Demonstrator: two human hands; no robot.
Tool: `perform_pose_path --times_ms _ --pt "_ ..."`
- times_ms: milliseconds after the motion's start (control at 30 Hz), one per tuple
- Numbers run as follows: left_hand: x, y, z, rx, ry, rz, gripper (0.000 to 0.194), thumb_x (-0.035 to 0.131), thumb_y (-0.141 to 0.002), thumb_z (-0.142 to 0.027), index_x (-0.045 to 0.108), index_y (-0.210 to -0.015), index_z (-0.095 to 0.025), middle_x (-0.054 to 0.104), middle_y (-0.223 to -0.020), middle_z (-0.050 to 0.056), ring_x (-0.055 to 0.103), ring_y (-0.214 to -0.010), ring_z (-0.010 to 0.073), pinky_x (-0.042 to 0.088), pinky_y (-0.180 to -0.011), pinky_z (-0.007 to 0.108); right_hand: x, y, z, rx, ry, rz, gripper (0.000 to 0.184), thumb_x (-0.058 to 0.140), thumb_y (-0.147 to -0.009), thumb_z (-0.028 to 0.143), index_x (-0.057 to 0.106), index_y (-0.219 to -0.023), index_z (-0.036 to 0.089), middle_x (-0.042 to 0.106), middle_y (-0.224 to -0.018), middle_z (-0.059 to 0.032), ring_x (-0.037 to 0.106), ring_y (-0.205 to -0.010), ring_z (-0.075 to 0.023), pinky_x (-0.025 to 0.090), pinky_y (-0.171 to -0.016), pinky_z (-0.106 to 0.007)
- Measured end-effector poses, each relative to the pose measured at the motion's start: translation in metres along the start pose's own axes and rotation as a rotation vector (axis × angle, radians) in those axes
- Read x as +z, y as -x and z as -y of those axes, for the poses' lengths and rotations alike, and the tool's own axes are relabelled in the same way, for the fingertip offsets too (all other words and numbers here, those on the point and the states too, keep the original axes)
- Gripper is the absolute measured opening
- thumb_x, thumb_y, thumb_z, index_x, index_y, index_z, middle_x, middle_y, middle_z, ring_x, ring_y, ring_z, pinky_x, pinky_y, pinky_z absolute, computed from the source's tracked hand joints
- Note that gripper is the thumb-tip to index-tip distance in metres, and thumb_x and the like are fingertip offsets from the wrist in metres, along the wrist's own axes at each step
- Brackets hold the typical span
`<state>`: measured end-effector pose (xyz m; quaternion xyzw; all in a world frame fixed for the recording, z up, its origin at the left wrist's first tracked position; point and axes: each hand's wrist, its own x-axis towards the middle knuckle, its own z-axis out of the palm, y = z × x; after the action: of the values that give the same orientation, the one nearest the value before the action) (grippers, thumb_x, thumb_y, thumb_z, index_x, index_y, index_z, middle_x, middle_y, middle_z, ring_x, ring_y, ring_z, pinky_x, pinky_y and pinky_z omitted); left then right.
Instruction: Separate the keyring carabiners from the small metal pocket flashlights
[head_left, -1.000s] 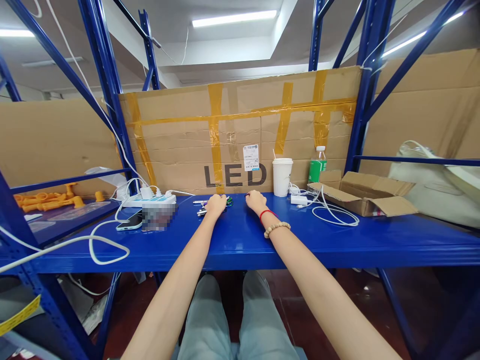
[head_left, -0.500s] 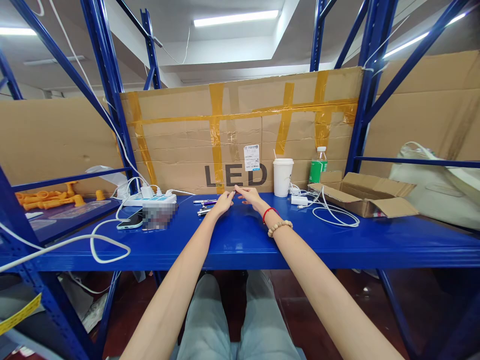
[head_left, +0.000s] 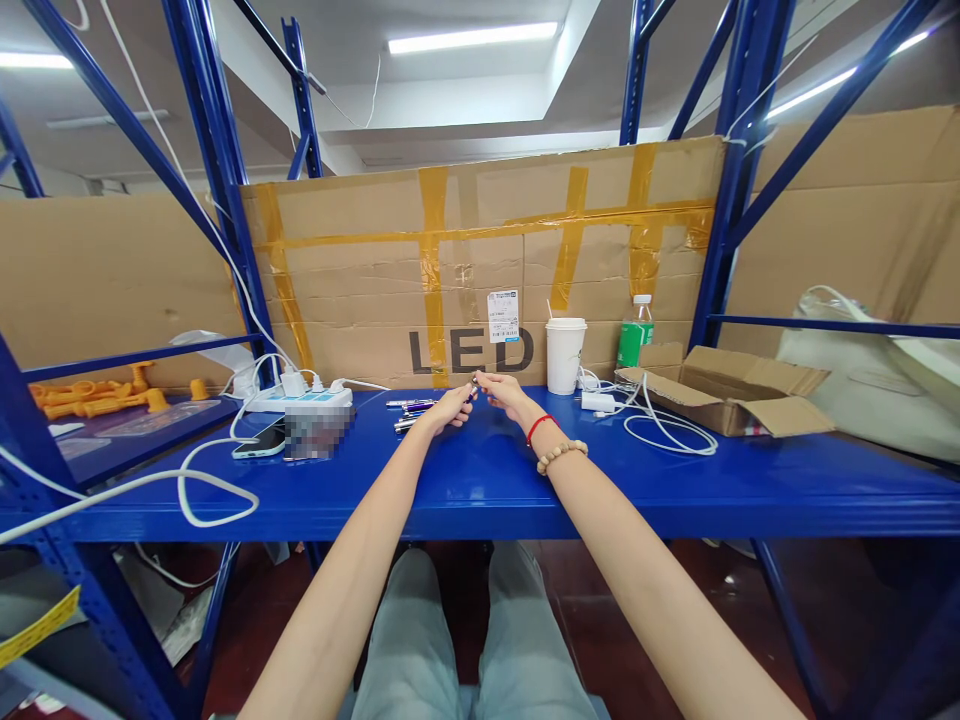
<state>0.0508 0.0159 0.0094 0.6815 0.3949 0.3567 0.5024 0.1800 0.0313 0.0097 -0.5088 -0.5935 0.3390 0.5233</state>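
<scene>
My left hand (head_left: 451, 408) is closed around a slim dark pen (head_left: 472, 391), most of which the fingers hide. At the pen's upper end, the thumb and fingertips of my right hand (head_left: 504, 391) pinch together, so both hands meet on it just above the blue table. What exactly lies between the right fingertips is too small to make out in full. Several pens (head_left: 409, 406) with dark and silver barrels lie side by side on the table, just left of my left hand.
A white paper cup (head_left: 565, 356) with a straw, a green-labelled bottle (head_left: 637, 332), white cables (head_left: 670, 433) and an open cardboard box (head_left: 731, 388) stand to the right. Leftward are a power strip (head_left: 300, 399), a phone (head_left: 260, 442) and orange parts (head_left: 97, 396). Taped cardboard (head_left: 360, 290) closes the back.
My left hand has turned slightly, and more of the dark pen shows between the hands. My right fingers have curled from stretched out into a pinch on its end.
</scene>
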Motion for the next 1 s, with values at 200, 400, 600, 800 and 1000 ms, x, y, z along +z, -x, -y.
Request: perform_pose_path --times_ms 200,400,600,800,1000 --pt "-0.002 -0.008 0.005 0.028 -0.082 -0.285 0.025 0.032 -0.089 -0.036 0.043 -0.079 -0.017 0.036 -0.049 -0.007 0.031 -0.036 0.0037 0.023 -0.037 0.015 -0.007 0.003 -0.01 -0.017 0.324 -0.045 0.009 0.067 -0.065 0.026 0.07 -0.069 0.018 0.066 -0.069 -0.0022 0.06 -0.071 -0.0142 0.046 -0.065 -0.024" --pt "-0.009 -0.016 0.012 0.096 -0.25 -0.542 0.019 0.045 -0.083 -0.03 0.054 -0.088 -0.014 0.061 -0.077 0.004 0.055 -0.066 0.0103 0.044 -0.063 0.022 -0.003 -0.001 -0.016 -0.117 0.45 0.039 0.019 0.069 -0.059 0.015 0.07 -0.077 0.021 0.068 -0.084 -0.002 0.061 -0.085 -0.0166 0.046 -0.076 -0.027" --pt "-0.01 -0.015 0.012 0.217 -0.358 -0.569 0.019 0.052 -0.078 -0.029 0.062 -0.087 -0.016 0.065 -0.092 0.005 0.058 -0.087 0.0158 0.044 -0.077 0.024 0.014 -0.002 -0.013 -0.337 0.332 0.311 0.022 0.068 -0.063 0.026 0.068 -0.081 0.013 0.068 -0.078 -0.0028 0.062 -0.075 -0.0132 0.047 -0.069 -0.021" --pt "-0.008 -0.005 0.006 0.158 -0.588 -0.582 0.028 0.05 -0.08 -0.031 0.058 -0.102 -0.017 0.064 -0.088 0.006 0.057 -0.086 0.0178 0.042 -0.077 0.028 0.004 -0.001 -0.007 -0.224 0.547 0.05 0.028 0.043 -0.085 0.031 0.064 -0.083 0.014 0.067 -0.081 -0.006 0.062 -0.078 -0.0148 0.045 -0.071 -0.024" --pt "-0.008 0.007 0.003 -0.071 -1.145 -0.585 0.019 0.055 -0.077 -0.029 0.061 -0.094 -0.022 0.056 -0.11 0.01 0.045 -0.108 0.0249 0.031 -0.089 0.037 -0.017 0.001 -0.011 -0.026 0.741 -0.181 0.023 0.048 -0.082 0.025 0.06 -0.102 0.023 0.062 -0.108 -0.0083 0.054 -0.103 -0.0222 0.041 -0.08 -0.035"
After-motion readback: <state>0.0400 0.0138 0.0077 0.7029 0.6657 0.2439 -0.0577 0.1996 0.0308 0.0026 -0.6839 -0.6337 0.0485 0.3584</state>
